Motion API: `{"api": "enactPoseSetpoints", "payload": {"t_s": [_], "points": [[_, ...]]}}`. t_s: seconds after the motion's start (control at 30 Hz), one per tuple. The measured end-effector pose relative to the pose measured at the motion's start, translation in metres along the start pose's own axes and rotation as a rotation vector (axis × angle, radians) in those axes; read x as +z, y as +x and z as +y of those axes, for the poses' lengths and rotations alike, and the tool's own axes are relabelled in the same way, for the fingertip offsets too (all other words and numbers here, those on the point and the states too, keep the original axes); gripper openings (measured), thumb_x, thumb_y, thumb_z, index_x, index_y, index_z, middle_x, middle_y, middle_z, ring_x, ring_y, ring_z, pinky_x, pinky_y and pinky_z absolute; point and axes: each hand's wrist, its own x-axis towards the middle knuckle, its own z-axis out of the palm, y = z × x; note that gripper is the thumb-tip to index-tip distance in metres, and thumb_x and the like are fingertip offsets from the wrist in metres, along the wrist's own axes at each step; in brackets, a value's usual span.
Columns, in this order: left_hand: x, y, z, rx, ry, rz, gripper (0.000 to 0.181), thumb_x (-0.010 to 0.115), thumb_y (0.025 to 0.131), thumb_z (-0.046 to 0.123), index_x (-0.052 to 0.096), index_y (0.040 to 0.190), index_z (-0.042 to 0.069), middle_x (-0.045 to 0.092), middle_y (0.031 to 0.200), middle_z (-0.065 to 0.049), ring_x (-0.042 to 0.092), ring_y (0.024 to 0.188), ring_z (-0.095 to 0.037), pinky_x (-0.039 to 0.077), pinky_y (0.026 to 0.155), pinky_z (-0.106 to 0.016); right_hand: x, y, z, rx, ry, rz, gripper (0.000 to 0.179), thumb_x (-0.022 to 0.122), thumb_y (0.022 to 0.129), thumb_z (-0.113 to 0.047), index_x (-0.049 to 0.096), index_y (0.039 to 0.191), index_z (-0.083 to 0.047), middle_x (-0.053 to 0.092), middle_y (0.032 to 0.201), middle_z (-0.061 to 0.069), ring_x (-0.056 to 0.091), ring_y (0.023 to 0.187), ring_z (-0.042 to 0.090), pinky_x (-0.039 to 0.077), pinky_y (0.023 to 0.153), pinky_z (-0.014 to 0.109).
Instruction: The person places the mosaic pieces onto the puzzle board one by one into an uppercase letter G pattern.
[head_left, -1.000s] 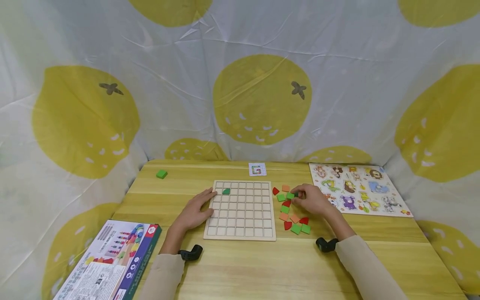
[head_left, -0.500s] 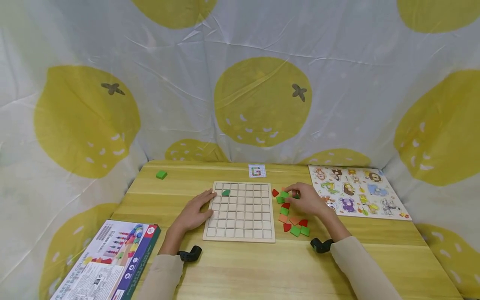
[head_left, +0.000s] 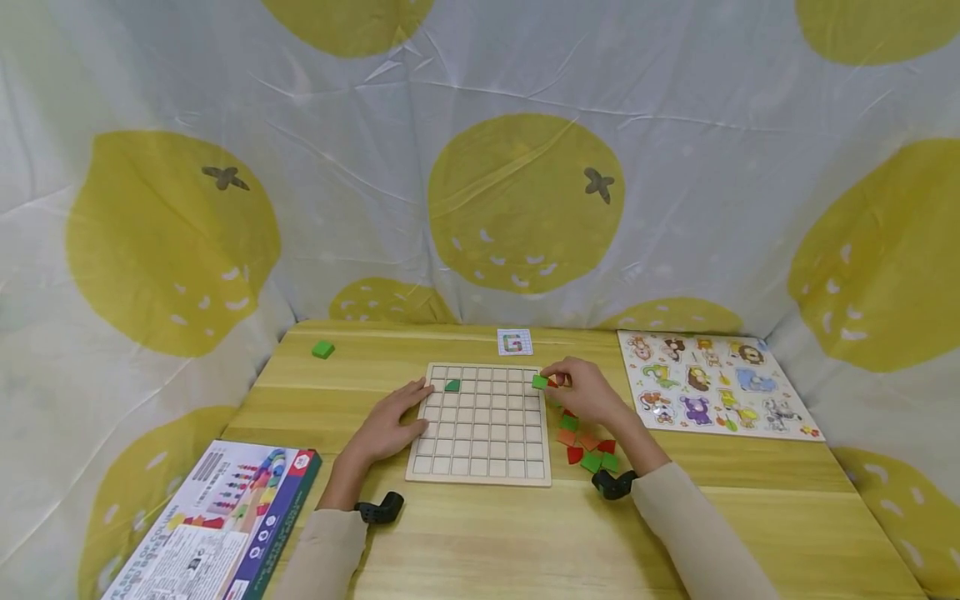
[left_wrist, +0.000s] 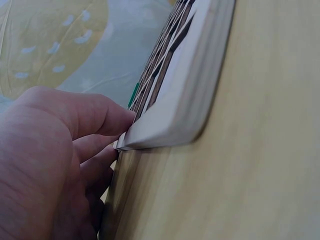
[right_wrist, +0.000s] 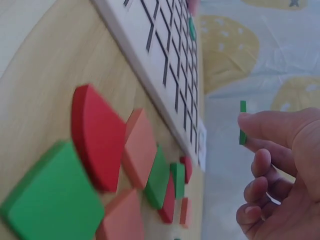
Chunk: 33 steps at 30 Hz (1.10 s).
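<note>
A pale wooden grid board (head_left: 478, 477) lies flat on the table. One dark green tile with a rounded corner (head_left: 452, 386) sits in a cell near its upper left. My left hand (head_left: 386, 423) rests against the board's left edge; in the left wrist view the thumb (left_wrist: 107, 116) touches the frame. My right hand (head_left: 588, 390) pinches a green square tile (right_wrist: 243, 122) between thumb and finger, raised over the board's upper right corner. Loose red, orange and green tiles (head_left: 588, 443) lie right of the board, partly hidden by that hand.
A small card with a coloured G pattern (head_left: 514, 342) lies behind the board. An animal picture puzzle board (head_left: 712, 379) is at the right. A green block (head_left: 323, 349) sits at the back left, and a printed box (head_left: 225, 517) at the front left.
My right hand has lifted the green square tile from the loose pile and carried it left to the board's upper right corner. The left hand has stayed in place.
</note>
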Motion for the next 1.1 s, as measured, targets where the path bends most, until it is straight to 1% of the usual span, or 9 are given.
{"api": "enactPoseSetpoints", "payload": {"t_s": [0.2,0.33,0.5,0.67,0.93,1.1], "points": [[0.001,0.0,0.001,-0.001,-0.001,-0.003,0.062,0.062,0.1,0.022,0.043,0.159,0.014,0.033,0.168,-0.011,0.025,0.157,-0.038,0.023,0.123,-0.066,0.013,0.012,-0.013,-0.005,0.003,-0.005,0.024,0.075,0.094,-0.015,0.077,0.117,-0.008,0.054,0.081,0.003,0.044,0.071,0.017,0.036,0.065,0.03],[0.001,0.0,0.001,-0.004,-0.01,-0.003,0.062,0.062,0.1,0.023,0.044,0.158,0.014,0.033,0.168,-0.011,0.025,0.157,-0.038,0.023,0.123,-0.066,0.023,0.02,-0.019,-0.004,0.021,-0.016,0.024,0.076,0.093,-0.016,0.077,0.116,-0.008,0.055,0.083,0.003,0.044,0.071,0.018,0.036,0.064,0.031],[0.001,0.0,0.0,-0.014,-0.025,0.003,0.06,0.063,0.1,0.022,0.046,0.157,0.015,0.034,0.168,-0.011,0.026,0.157,-0.038,0.024,0.122,-0.066,0.042,0.032,-0.023,0.024,0.066,-0.039,0.024,0.075,0.094,-0.019,0.078,0.116,-0.01,0.057,0.082,0.002,0.043,0.069,0.016,0.035,0.062,0.029],[0.003,0.0,-0.001,-0.015,-0.026,0.006,0.06,0.063,0.1,0.022,0.047,0.157,0.016,0.035,0.167,-0.01,0.026,0.157,-0.038,0.025,0.122,-0.066,0.059,0.042,-0.027,0.038,0.101,-0.067,0.023,0.074,0.095,-0.018,0.077,0.116,-0.008,0.055,0.08,0.003,0.041,0.063,0.014,0.036,0.062,0.027],[0.001,0.0,0.0,-0.009,-0.027,0.008,0.06,0.063,0.099,0.021,0.047,0.156,0.016,0.035,0.167,-0.01,0.026,0.157,-0.038,0.025,0.122,-0.066,0.075,0.053,-0.036,0.034,0.12,-0.093,0.025,0.072,0.097,-0.02,0.075,0.121,-0.01,0.057,0.082,0.001,0.041,0.065,0.012,0.04,0.067,0.029],[0.001,0.001,0.001,-0.01,-0.025,0.009,0.059,0.063,0.099,0.021,0.048,0.156,0.016,0.035,0.167,-0.01,0.026,0.157,-0.038,0.025,0.122,-0.066,0.085,0.06,-0.039,0.042,0.147,-0.082,0.027,0.071,0.097,-0.019,0.075,0.123,-0.012,0.058,0.081,0.001,0.043,0.065,0.013,0.04,0.068,0.03]]}}
